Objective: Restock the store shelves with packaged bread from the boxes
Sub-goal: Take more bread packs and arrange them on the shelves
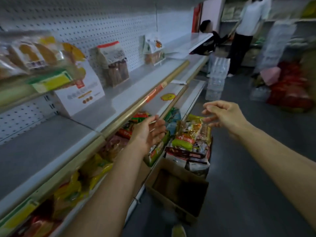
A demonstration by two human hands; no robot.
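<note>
Both my hands are stretched out over the aisle floor beside the shelving. My left hand (149, 129) is open, palm up, in front of the lower shelf edge. My right hand (222, 115) is open with curled fingers, just above a box heaped with packaged bread (189, 134) in clear, green and yellow wrappers. Neither hand holds anything. Nearer to me stands an open cardboard box (179, 190), dark inside. On the grey middle shelf (51, 144) sit a white carton (80, 89) and a bag of brown bread (111, 64). Further along is another bread bag (153, 50).
The lower shelf (71, 189) is packed with yellow and red snack packets. Bread packs (30, 53) lie on the top-left shelf. Stacked bottled water (217, 76) stands down the aisle. Two people (242, 31) are at the far end, next to red bags (290, 89) on the right.
</note>
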